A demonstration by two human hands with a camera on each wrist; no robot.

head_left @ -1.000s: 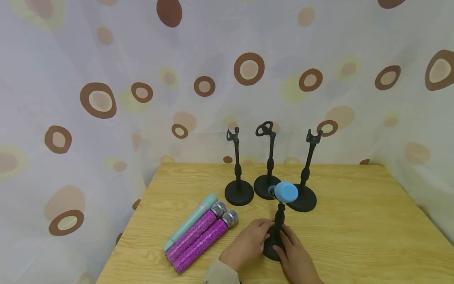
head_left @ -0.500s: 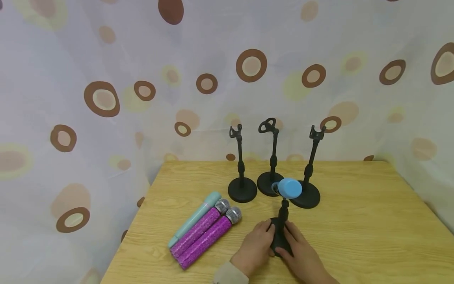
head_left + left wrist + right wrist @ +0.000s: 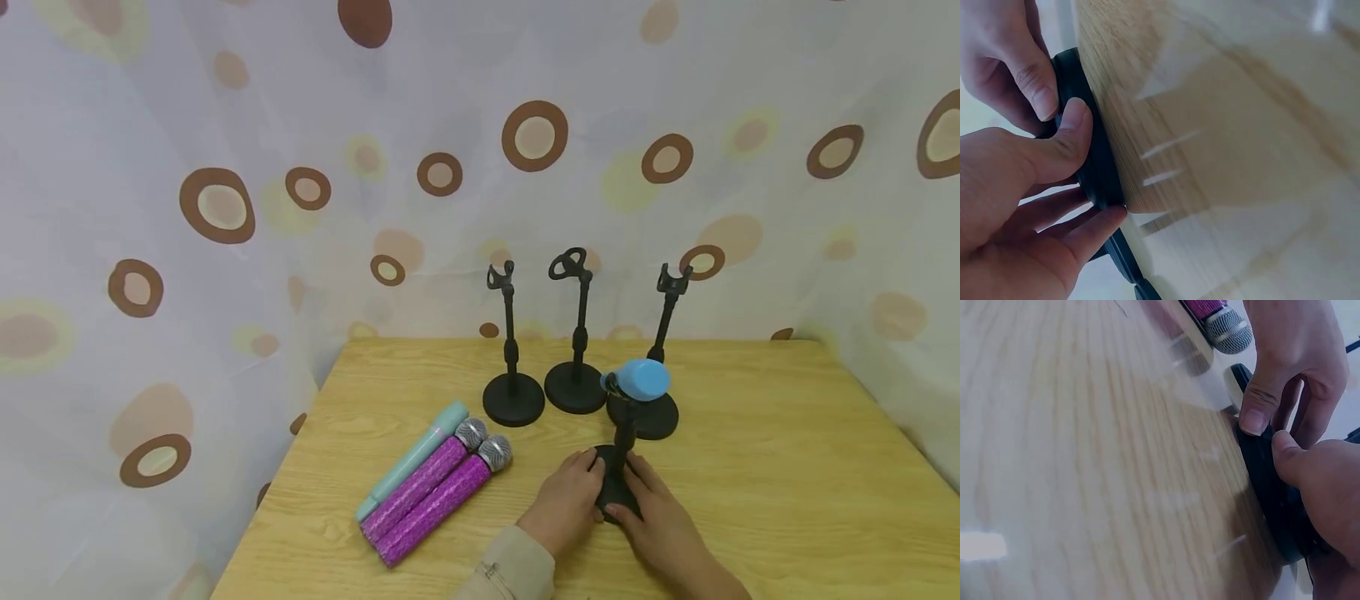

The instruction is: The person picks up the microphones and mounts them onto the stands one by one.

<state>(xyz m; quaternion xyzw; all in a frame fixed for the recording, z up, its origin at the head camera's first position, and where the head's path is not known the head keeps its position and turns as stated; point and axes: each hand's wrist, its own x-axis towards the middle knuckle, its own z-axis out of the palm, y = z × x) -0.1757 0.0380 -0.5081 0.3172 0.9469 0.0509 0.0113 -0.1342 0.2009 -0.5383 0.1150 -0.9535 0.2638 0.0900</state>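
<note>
A black microphone stand carries a light blue microphone in its clip, the rounded blue end pointing right and toward the camera. Both hands hold the stand's round base. My left hand grips the left rim, and its thumb and fingers show around the edge in the left wrist view. On the opposite rim, my right hand grips with its thumb toward the near side. In the right wrist view, the base stands close over the wooden tabletop between the two thumbs.
Behind stand three black stands with bare clips: a left one, a middle one and a right one, partly hidden by the blue microphone. Left of the hands lie a teal microphone and two glittery purple microphones on the wooden table.
Both hands have shifted the stand with the blue microphone rightward and a little farther back, closer to the right rear stand. The blue end has swung more to the right.
</note>
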